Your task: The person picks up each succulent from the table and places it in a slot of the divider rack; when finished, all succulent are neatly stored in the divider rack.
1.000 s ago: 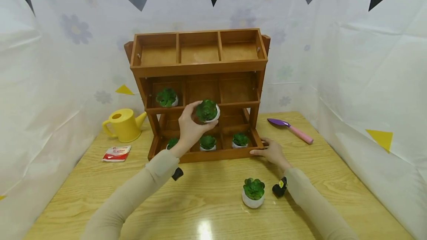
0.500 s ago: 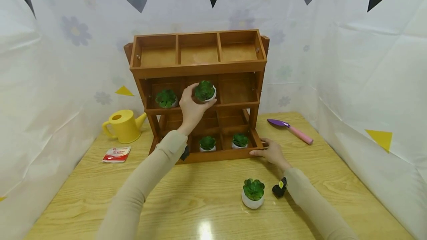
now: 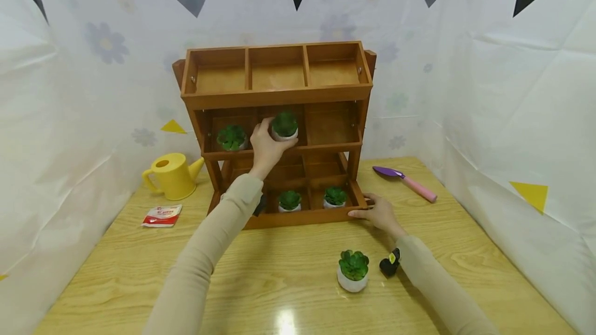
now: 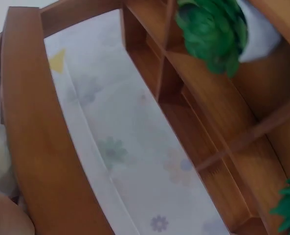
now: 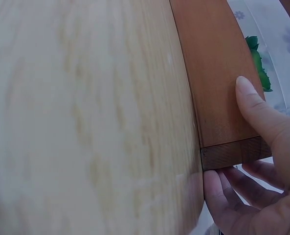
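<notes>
My left hand (image 3: 267, 150) holds a small potted succulent (image 3: 285, 125) by its white pot, at the middle compartment of the middle tier of a brown wooden plant rack (image 3: 298, 216). Only a bit of that hand (image 4: 7, 215) and the pot shows in the left wrist view. With thumb on the front board and fingers round its end, my right hand (image 5: 269, 161) grips the bottom right corner of the rack. Another succulent (image 3: 232, 137) sits in the middle tier's left compartment. Two more, a central one (image 3: 290, 200) and a right one (image 3: 334, 196), stand in the bottom tier.
A potted succulent (image 3: 353, 271) stands on the wooden table (image 3: 288, 273) near my right forearm. At left are a yellow watering can (image 3: 174, 176) and a red-and-white packet (image 3: 162, 215). A purple trowel with a pink handle (image 3: 419, 188) lies at right.
My left hand has raised the succulent from in front of the lower part into the middle tier's middle compartment. The left forearm now covers the bottom left succulent. My right hand stays put.
</notes>
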Tool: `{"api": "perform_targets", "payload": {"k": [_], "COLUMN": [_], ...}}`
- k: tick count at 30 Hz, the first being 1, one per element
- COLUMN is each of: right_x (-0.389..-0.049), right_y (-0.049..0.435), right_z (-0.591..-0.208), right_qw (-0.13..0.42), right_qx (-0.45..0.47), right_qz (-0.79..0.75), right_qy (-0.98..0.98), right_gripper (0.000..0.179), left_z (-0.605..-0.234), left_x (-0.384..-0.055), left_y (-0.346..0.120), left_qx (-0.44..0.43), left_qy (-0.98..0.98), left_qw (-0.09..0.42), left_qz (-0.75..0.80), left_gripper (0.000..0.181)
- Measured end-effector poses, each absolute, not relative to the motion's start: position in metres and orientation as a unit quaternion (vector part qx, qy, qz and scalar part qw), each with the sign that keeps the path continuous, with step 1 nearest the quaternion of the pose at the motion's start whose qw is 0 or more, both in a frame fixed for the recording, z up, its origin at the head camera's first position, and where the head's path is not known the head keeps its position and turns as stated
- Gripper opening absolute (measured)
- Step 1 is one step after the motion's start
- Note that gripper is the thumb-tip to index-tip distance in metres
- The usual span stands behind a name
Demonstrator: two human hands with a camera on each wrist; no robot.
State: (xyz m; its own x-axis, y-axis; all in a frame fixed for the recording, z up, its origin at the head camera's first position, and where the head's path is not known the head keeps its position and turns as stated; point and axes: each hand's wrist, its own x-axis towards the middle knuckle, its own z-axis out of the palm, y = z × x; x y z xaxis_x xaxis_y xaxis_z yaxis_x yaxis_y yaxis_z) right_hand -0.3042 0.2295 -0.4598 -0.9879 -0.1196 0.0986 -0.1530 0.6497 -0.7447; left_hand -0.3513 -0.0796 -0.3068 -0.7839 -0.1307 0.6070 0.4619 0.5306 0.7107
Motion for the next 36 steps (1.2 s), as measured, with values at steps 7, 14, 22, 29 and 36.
{"api": "perform_targets", "payload": {"k": [7, 14, 22, 29, 36], "right_x": [-0.305, -0.306, -0.305, -0.308, -0.308], "right_y": [0.228, 0.229, 0.229, 0.228, 0.229], "right_z": [-0.458, -0.460, -0.459, -0.461, -0.462], "right_qw": [0.019, 0.019, 0.022, 0.025, 0.025], "right_qx": [0.070, 0.070, 0.072, 0.072, 0.069], "right_qz": [0.413, 0.409, 0.410, 0.411, 0.410], "right_qy": [-0.908, -0.910, -0.909, -0.909, -0.909], "right_gripper": [0.085, 0.086, 0.086, 0.085, 0.085], "left_z": [-0.307, -0.303, -0.299, -0.296, -0.295], "left_x": [-0.351, -0.350, -0.351, -0.354, -0.355], "left_y": [-0.085, -0.084, -0.082, -0.081, -0.080], "left_qx": [-0.104, -0.080, -0.059, -0.041, -0.039], "left_qy": [-0.843, -0.862, -0.876, -0.890, -0.896], "left_qw": [0.275, 0.254, 0.248, 0.226, 0.204], "left_qz": [-0.451, -0.431, -0.408, -0.394, -0.393], "left_gripper": [0.062, 0.065, 0.065, 0.069, 0.071]}}
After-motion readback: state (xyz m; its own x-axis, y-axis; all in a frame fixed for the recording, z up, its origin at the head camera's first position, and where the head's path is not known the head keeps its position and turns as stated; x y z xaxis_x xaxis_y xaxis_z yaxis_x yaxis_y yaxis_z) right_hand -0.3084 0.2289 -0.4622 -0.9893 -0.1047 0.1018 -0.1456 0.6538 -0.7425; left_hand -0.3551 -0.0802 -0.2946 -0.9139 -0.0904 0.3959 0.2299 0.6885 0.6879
